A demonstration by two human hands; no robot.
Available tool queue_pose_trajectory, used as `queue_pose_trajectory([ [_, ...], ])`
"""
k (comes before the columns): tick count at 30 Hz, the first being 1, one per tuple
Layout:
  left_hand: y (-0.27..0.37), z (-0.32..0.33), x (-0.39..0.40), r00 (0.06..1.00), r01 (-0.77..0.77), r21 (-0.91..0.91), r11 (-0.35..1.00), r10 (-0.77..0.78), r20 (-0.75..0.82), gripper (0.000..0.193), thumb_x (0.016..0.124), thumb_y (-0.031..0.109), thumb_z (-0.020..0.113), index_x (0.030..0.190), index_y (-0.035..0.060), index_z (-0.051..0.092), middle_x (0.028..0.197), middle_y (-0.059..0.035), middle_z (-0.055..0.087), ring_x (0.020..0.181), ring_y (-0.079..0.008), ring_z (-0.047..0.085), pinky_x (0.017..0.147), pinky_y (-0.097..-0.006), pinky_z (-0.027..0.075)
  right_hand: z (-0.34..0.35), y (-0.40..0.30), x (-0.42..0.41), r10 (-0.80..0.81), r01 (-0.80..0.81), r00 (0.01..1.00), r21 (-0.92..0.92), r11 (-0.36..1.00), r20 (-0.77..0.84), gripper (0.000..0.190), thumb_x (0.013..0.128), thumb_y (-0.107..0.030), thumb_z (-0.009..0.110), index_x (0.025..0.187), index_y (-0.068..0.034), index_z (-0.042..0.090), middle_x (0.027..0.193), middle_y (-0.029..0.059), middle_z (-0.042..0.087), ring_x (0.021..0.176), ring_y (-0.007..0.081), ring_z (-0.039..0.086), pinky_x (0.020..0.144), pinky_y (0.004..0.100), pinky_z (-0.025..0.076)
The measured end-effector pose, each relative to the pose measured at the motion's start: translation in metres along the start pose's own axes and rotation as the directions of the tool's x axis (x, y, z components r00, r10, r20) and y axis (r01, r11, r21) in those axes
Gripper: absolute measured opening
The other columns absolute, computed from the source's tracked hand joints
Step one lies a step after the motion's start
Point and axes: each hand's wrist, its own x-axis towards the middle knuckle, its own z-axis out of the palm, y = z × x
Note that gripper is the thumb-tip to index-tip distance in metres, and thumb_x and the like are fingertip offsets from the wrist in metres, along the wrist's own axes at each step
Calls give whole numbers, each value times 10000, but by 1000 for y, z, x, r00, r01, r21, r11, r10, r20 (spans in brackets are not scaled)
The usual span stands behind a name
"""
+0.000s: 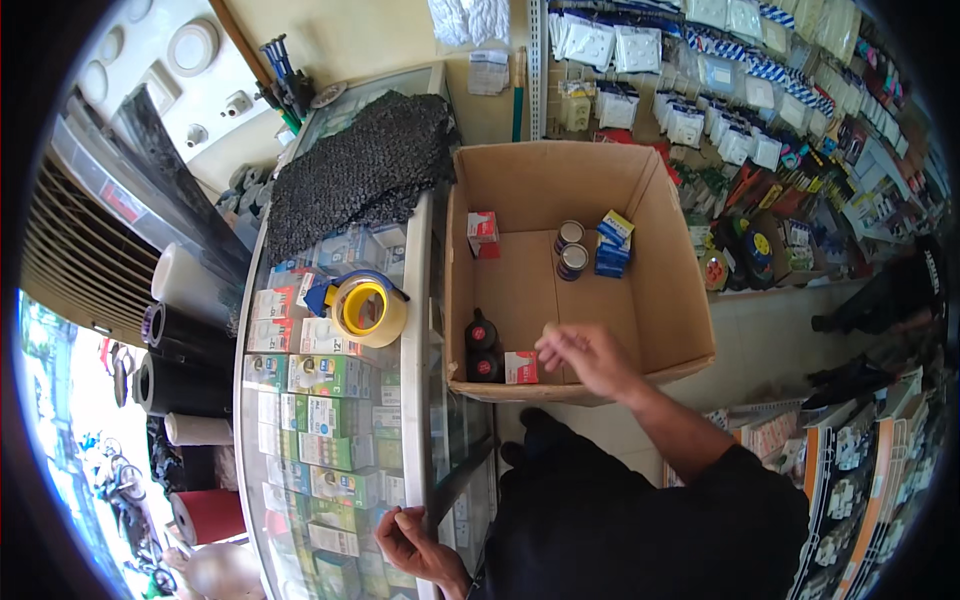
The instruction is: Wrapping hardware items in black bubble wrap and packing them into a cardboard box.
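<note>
My right hand (589, 356) hangs over the near side of an open cardboard box (555, 382), fingers slightly apart and bent, with nothing visible in it. Just left of its fingertips is a small red and white box (521, 367). Two black bottles (482, 345) with red labels stand beside that in the near left corner. Two small tins (571, 259) and blue and yellow boxes (615, 244) sit at the far right inside; another red and white box (483, 231) is at the far left. My left hand (412, 544), fingers curled and empty, rests at the glass counter's edge (417, 420).
On the counter lie a tape dispenser (364, 307) with a wide roll and a black mesh sheet (364, 165). Boxed light bulbs (330, 420) fill the case beneath the glass. Packaged switches (637, 49) hang on the wall behind. Stocked shelves (847, 480) stand at the right.
</note>
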Motion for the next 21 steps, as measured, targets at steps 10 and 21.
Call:
queue_pose_trajectory([
  [10,-9,-1,11,886,286,-154,946,-322,-334,229,1093,267,586,994,63,554,755,-51,616,604,-100,490,506,-264,385,-35,-66,146,-299,290,954,-237,927,-1,379,1028,-373,678,1011,5,708,807,68,707,736,130,682,693,302,541],
  [21,-9,12,14,833,169,-5,986,-145,-534,247,1099,235,573,1001,9,579,769,-101,644,640,-159,552,586,-320,481,37,-89,346,-687,698,630,-652,296,362,537,851,-400,807,1261,-78,675,1233,150,658,1190,346,609,1079,483,424],
])
